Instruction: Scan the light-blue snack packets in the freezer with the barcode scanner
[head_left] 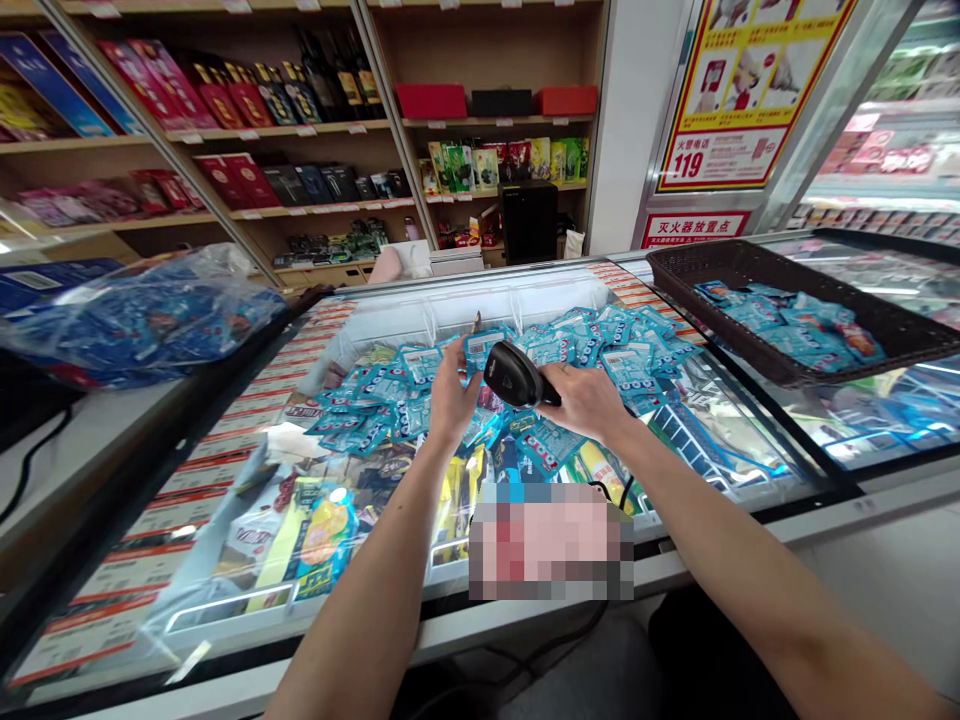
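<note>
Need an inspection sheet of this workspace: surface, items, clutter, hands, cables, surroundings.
Surface: glass-topped freezer, goods visible beneath.
Job's things: blue packets spread across the top; black scanner over them.
Clutter: clear plastic bag at left; dark basket of blue packets at right.
Left hand: fingers at a packet; grip unclear.
Right hand: gripping the scanner.
Cables: black cable at far left.
Surroundings: stocked shelves behind; poster at right.

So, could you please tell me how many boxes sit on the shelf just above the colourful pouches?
3: in one row, a red box at the left, a black box in the middle and an orange-red box at the right. More could be hidden behind them.
</note>
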